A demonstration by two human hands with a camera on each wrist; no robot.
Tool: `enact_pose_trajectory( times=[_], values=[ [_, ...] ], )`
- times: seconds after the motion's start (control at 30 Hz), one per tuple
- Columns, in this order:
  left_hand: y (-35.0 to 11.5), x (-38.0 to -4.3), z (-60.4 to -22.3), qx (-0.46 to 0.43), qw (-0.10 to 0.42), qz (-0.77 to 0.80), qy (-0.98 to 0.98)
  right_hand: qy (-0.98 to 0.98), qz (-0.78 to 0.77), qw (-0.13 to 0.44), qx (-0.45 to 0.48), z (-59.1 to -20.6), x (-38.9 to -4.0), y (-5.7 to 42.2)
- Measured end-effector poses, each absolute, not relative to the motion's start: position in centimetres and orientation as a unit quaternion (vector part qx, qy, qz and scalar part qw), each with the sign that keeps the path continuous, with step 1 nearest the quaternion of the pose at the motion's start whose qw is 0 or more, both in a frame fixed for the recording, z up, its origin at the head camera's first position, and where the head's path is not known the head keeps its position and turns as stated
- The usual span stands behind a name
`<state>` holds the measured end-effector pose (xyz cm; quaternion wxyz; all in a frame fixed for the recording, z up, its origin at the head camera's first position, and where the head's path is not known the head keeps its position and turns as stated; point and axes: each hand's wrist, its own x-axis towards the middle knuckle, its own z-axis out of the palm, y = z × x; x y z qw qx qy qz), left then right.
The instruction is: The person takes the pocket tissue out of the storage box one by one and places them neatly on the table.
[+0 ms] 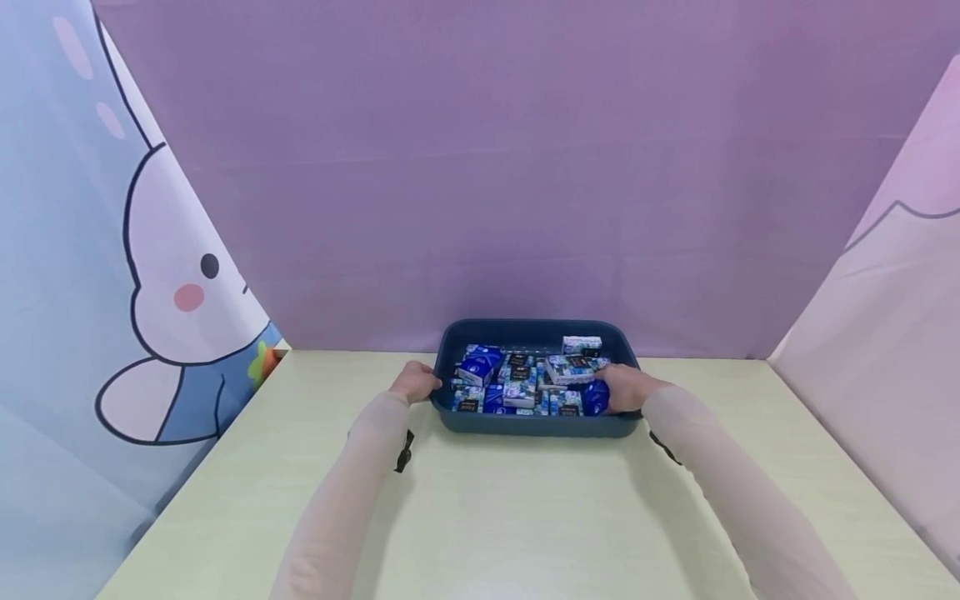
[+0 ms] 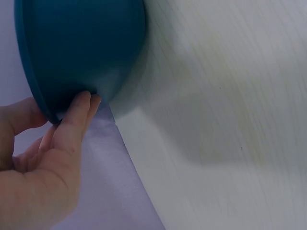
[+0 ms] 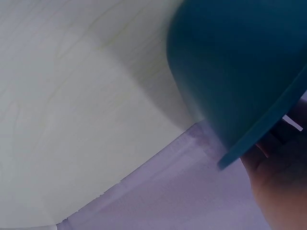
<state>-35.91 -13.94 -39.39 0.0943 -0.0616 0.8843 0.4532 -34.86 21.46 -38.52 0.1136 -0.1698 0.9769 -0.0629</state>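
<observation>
Bin [image 1: 538,427]: smooth teal, rounded corners, on wood-grain table [image 1: 525,508], in front of purple cloth [image 1: 525,208]. Mostly boxy blue and floral packets [image 1: 519,392] jumbled inside bin. Left hand [image 1: 415,382] pinches bin's left rim. Right hand [image 1: 628,387] over bin's right rim, fingertips hidden, can't tell if gripping packet.

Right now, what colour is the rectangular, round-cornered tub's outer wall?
Tub wall: dark teal, clearest in left wrist view.

Dark teal bin [image 1: 540,425]: rectangular, open-topped, upright. Blue-and-white packets [image 1: 519,392] jumbled inside bin, some tilted. Deep-blue packet [image 1: 596,398] lies near bin's right end.
</observation>
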Motion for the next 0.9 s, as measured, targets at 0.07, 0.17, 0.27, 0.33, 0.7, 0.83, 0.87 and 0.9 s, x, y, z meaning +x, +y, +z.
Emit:
enact_pose_trajectory(
  times=[0.07, 0.17, 0.27, 0.33, 0.7, 0.83, 0.87, 0.9],
  values=[
    [-13.9, -35.9, -39.4, -0.063, 0.096, 0.453, 0.884, 0.977, -0.067, 0.114, -0.17, -38.6, -34.9, 21.5],
    [-13.9, -36.0, -39.5, -0.066, 0.098, 0.45, 0.885, 0.976, -0.069, 0.112, -0.174, -38.7, -35.0, 21.6],
    [-13.9, -36.1, -39.7, -0.069, 0.101, 0.447, 0.886, 0.976, -0.068, 0.107, -0.179, -38.7, -35.1, 21.7],
    [-13.9, -36.2, -39.7, -0.071, 0.103, 0.448, 0.885, 0.975, -0.069, 0.103, -0.183, -38.8, -35.1, 21.8],
    [-13.9, -36.7, -40.2, -0.069, 0.105, 0.446, 0.886, 0.974, -0.085, 0.078, -0.196, -38.9, -35.5, 22.4],
    [-13.9, -36.8, -40.2, -0.068, 0.107, 0.442, 0.888, 0.974, -0.095, 0.072, -0.195, -38.7, -35.5, 22.7],
    [-13.9, -36.8, -40.2, -0.067, 0.106, 0.441, 0.889, 0.974, -0.096, 0.071, -0.192, -38.7, -35.5, 22.8],
    [-13.9, -36.8, -40.2, -0.068, 0.106, 0.442, 0.888, 0.975, -0.099, 0.073, -0.187, -38.6, -35.5, 22.9]
  ],
)
